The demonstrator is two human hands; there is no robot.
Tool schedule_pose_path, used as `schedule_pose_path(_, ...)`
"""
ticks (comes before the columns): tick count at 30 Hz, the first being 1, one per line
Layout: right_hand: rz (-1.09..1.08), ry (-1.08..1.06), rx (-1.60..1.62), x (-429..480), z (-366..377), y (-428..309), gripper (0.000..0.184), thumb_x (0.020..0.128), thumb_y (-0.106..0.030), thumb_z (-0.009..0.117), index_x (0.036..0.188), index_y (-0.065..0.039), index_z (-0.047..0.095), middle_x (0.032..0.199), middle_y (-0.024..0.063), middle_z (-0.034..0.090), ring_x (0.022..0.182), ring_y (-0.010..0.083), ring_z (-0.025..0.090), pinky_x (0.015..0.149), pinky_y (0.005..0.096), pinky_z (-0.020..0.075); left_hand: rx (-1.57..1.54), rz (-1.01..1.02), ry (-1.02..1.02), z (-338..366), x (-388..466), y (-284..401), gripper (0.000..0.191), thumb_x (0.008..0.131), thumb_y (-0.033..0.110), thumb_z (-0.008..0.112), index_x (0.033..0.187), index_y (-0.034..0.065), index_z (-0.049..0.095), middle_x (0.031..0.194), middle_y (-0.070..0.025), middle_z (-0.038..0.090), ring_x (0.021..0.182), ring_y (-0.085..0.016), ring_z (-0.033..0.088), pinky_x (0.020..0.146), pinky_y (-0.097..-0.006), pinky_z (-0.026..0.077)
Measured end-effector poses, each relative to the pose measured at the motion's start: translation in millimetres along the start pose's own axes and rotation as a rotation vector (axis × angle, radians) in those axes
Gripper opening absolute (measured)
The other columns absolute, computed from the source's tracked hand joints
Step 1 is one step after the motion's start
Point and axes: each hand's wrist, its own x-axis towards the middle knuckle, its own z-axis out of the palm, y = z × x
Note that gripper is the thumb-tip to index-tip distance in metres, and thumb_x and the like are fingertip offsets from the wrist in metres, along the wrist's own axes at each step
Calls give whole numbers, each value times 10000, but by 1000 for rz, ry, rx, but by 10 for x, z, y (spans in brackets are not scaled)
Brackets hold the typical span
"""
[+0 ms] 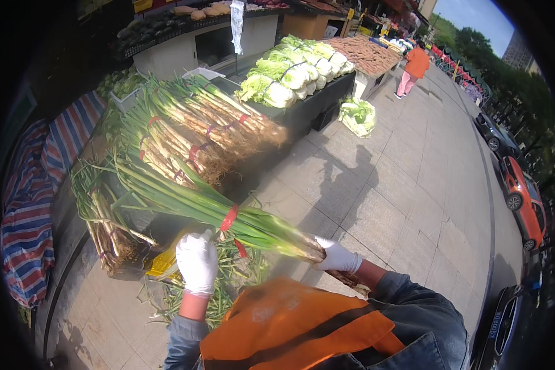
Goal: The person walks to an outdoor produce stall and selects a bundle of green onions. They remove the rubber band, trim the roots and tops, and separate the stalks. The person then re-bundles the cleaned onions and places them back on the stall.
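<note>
My right hand [336, 255], in a white glove, is closed around a large bundle of green onions [263, 226] near its white stalk end. Red tape [230, 217] binds the bundle around its green part, and the leaves reach up and left. My left hand [197, 262], also white-gloved, is below the taped part with its fingers curled; whether it holds anything is unclear. Bound bunches of green onions [203, 125] lie on the stall beyond, roots towards me. A smaller bunch [105, 212] lies at the left. The held bundle's root end shows below my right hand.
Loose green leaves [231, 286] and a yellow crate [164, 262] are low before me. Napa cabbages [296, 69] are stacked on a stall, with a bagged cabbage [357, 116] on the pavement. Striped cloth [27, 203] hangs left. A person [414, 69] stands farther off; parked cars line the right.
</note>
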Motion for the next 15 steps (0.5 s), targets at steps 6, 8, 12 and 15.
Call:
schedule_pose_path(6,-111,129,-277,-14,66,117,853,749,-42,743,1508,13,356,1378,160,591,1180,153,570,1019,294,462,-321,-278,-6,219,-88,21,83,840,66,660,905,41,616,806,-173,614,769,-390,596,700,-477,475)
schedule_pose_path(8,-125,152,-230,-33,74,58,847,752,-51,745,1504,13,361,1392,158,585,1187,160,579,1020,301,467,-255,-274,-164,227,-108,-63,87,863,98,654,874,32,600,791,-200,603,741,-412,586,679,-483,474)
schedule_pose_path(12,-110,95,-99,-1,109,-91,856,749,-53,754,1505,15,358,1407,160,570,1220,155,551,1034,303,457,-269,-251,-229,145,-153,-84,177,910,156,617,805,17,586,745,-211,591,687,-410,578,652,-478,475)
schedule_pose_path(15,-25,-5,-134,6,58,-194,864,741,-35,752,1508,10,357,1387,135,575,1210,160,543,1033,301,452,-1168,-1012,-407,31,-108,-39,170,932,123,544,886,28,676,726,-45,620,590,-157,534,588,-297,452)
